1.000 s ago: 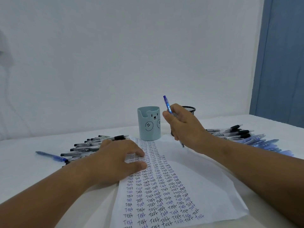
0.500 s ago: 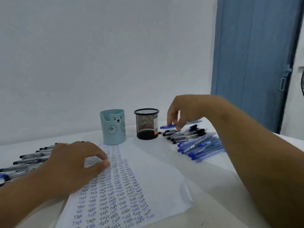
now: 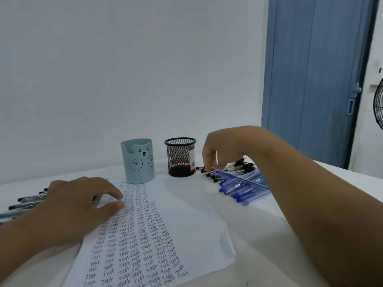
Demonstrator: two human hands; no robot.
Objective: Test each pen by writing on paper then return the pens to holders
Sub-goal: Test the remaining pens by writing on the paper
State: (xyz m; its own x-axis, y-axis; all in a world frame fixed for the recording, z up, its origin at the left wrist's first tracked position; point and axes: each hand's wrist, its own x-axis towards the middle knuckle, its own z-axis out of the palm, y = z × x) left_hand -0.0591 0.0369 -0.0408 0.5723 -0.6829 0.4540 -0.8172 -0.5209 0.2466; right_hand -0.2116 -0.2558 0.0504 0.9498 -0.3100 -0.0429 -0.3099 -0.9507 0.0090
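Blue pen (image 3: 240,179) now dropped on pile, right hand (image 3: 223,150) just above, fingers loose, left hand (image 3: 83,201) flat on paper (image 3: 176,224).

White table (image 3: 342,183), plain pale wall (image 3: 124,69) stood behind the table, blue door (image 3: 315,79) right of the wall, black wire fan guard (image 3: 378,106) at the door's right
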